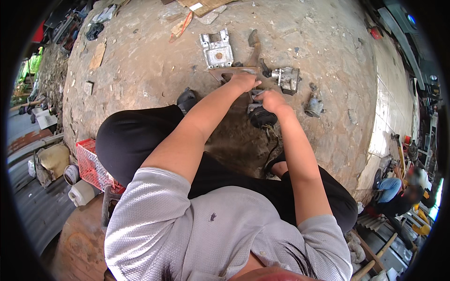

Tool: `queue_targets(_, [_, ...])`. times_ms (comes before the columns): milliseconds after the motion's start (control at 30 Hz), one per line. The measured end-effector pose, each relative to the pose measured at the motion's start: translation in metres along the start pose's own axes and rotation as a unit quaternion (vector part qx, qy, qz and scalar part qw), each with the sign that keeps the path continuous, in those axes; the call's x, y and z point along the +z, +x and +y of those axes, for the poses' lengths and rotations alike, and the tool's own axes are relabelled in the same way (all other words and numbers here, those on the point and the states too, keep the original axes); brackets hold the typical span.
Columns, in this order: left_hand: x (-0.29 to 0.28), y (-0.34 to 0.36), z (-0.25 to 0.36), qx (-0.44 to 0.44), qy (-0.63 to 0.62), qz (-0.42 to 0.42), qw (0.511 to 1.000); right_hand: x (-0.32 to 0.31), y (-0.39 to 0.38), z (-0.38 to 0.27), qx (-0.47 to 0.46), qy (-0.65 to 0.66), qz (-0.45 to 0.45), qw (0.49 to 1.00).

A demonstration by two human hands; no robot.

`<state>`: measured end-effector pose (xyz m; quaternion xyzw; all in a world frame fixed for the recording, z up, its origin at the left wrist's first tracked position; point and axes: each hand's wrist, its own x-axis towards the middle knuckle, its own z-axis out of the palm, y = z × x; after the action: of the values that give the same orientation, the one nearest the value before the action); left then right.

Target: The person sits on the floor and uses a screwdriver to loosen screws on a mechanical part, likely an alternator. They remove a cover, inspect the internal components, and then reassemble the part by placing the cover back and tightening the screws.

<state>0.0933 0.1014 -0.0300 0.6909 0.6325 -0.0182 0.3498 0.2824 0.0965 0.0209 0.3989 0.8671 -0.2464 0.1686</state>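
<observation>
Head view, looking down on a person squatting over a stained concrete floor (140,70). The left hand (243,80) is closed over a small metal tool or fitting whose kind cannot be told, its tip just showing at the knuckles. The right hand (271,99) is clamped on the top of a dark, rounded engine part (260,117), which sits on the floor directly beneath both hands, between the knees; a dark cable (272,147) trails from it toward the person. The two hands are close together, nearly touching.

Technique, as a judgement: the right hand should keep the part pressed square to the floor so it cannot roll, while the left hand works in line with the fitting rather than at an angle; short, controlled movements suit a grip this crowded, and loose pieces are best set beyond the hands, not under them.

Beyond the left hand lies a grey cast-metal housing (217,49) and, just past the fingers, a flat brown bracket (229,71). Beyond the right hand sits a carburettor-like metal assembly (287,78); to its right, a smaller metal casting (313,106).

Setting: an open workshop yard. A red plastic crate (91,164) and a white plastic jug (80,192) stand behind the left elbow; a second person (398,194) crouches well apart, behind the right arm, by a tiled wall (389,107).
</observation>
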Motion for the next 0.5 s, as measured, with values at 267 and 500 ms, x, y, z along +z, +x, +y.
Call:
queue_targets(267, [0.000, -0.001, 0.002, -0.006, 0.000, 0.005, 1.000, -0.011, 0.003, 0.035, -0.032, 0.122, -0.047, 0.991])
queue_targets(500, [-0.002, -0.002, 0.001, -0.004, 0.011, 0.003, 1.000, -0.012, -0.003, 0.025, -0.004, 0.113, -0.029, 0.993])
